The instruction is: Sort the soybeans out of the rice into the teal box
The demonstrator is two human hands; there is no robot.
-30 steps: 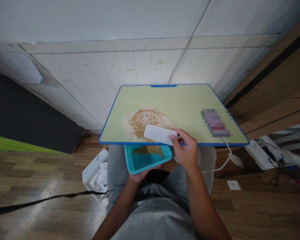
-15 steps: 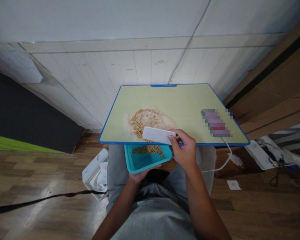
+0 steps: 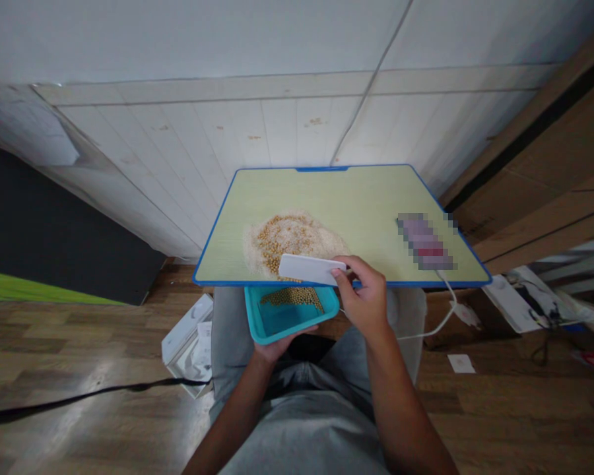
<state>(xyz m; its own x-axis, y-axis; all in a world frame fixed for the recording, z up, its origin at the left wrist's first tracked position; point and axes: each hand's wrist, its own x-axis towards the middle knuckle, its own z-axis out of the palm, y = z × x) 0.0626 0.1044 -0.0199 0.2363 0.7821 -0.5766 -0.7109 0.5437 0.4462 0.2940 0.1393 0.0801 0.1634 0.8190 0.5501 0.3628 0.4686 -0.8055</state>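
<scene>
My left hand [image 3: 280, 344] holds a teal plastic tub [image 3: 277, 326] from below, just under the table's front edge; most of its fingers are hidden. Yellow soybeans [image 3: 297, 297] lie in the tub towards its far side. Between the thumb and fingers of my right hand [image 3: 366, 290] is a flat white rectangular plate [image 3: 309, 268], tilted on edge at the near side of a pile. That pile mixes pale grains, probably rice [image 3: 321, 239], with yellow soybeans [image 3: 270, 249]. A few beans sit at the blue rim above the tub.
The small pale-green table [image 3: 366, 198] has a blue rim. A blurred-out phone-like device [image 3: 423, 241] lies at its right, with a white cable [image 3: 448, 316] hanging down. An open white box [image 3: 188, 343] stands on the floor at left. Cardboard [image 3: 549, 171] borders the right side.
The whole view has shifted slightly. The white plate has moved a little left and down along the pile's near edge. My left hand and the tub stay almost the same.
</scene>
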